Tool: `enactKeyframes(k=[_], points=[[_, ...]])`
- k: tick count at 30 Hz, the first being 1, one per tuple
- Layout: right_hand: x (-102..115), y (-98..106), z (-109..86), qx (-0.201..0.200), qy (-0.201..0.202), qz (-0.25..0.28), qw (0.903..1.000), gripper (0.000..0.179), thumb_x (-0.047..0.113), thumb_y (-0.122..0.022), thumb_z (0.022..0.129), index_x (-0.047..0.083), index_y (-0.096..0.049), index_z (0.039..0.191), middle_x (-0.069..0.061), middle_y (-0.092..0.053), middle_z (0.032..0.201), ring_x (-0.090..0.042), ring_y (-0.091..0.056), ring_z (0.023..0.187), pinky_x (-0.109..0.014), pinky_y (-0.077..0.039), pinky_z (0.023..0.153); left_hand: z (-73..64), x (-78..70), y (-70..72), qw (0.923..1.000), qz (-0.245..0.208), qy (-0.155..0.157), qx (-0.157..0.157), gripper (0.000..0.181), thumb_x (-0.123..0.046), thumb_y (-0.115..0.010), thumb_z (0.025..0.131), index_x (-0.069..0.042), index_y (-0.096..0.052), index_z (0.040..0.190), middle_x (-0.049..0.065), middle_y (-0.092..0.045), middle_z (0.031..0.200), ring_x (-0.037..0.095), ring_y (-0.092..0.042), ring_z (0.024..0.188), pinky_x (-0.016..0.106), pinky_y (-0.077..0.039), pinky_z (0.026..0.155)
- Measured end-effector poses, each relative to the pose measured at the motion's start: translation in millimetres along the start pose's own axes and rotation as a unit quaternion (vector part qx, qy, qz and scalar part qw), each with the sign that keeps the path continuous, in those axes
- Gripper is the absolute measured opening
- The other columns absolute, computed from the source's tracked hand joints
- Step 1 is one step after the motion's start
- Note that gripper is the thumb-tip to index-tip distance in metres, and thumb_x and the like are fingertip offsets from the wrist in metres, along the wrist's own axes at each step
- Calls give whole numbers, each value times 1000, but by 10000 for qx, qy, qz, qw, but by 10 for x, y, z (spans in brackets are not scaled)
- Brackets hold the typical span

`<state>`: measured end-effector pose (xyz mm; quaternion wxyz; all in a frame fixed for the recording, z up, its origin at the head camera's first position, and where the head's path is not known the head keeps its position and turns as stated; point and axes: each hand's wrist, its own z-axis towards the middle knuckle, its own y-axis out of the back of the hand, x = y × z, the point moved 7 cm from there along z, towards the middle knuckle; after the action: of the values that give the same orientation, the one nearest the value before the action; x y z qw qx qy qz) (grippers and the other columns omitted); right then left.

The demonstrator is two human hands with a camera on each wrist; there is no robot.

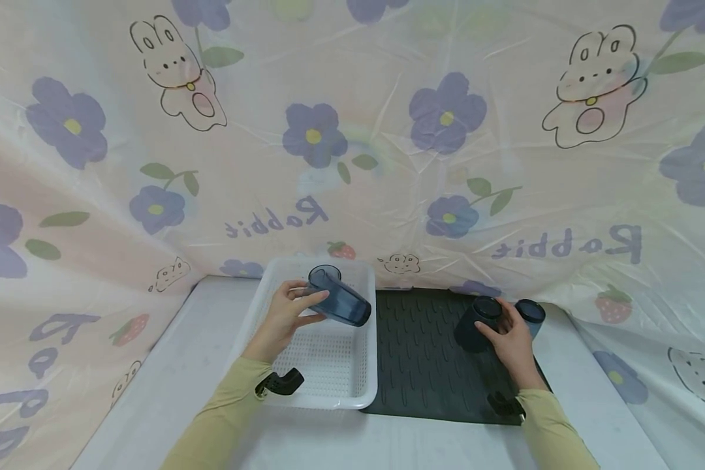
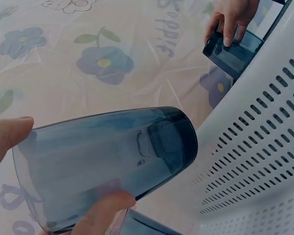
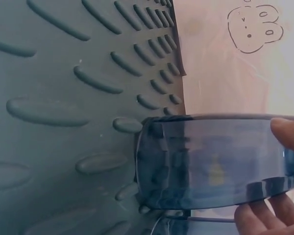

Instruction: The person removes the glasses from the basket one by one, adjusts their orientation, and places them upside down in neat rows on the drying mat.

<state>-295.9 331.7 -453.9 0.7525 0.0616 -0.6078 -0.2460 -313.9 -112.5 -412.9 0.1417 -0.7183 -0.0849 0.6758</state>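
Note:
A translucent blue plastic cup (image 1: pixel 345 305) lies tilted in my left hand (image 1: pixel 282 318), over the white basket (image 1: pixel 367 385). Thumb and fingers grip it near its mouth, and its thick base points right. Behind it, a second blue cup (image 1: pixel 327 269) shows at the basket's far end, partly hidden. On the dark mat (image 1: pixel 423 372), my right hand (image 1: pixel 514 343) holds another blue cup (image 3: pixel 220 161) around its upper part. That cup stands mouth down, its rim at the mat's surface. Just right of those fingers is one more blue cup (image 1: pixel 531 313).
The basket and ridged mat sit side by side on a white table (image 1: pixel 170 365). A patterned curtain (image 1: pixel 382 189) with flowers and rabbits hangs close behind and along both sides. Slotted basket walls (image 2: pixel 264 117) rise beside the left hand.

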Motion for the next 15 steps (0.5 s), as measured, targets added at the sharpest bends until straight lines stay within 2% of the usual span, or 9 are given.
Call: enactKeyframes(k=[15], points=[[12, 4, 0, 79, -157, -85, 9998, 82, 11, -73, 86, 1, -23, 150, -30, -29, 147, -45, -29, 134, -56, -31, 107, 11, 27, -189, 9993, -373, 70, -65, 65, -6, -75, 82, -2, -35, 133, 20, -34, 126, 32, -51, 104, 48, -56, 81]])
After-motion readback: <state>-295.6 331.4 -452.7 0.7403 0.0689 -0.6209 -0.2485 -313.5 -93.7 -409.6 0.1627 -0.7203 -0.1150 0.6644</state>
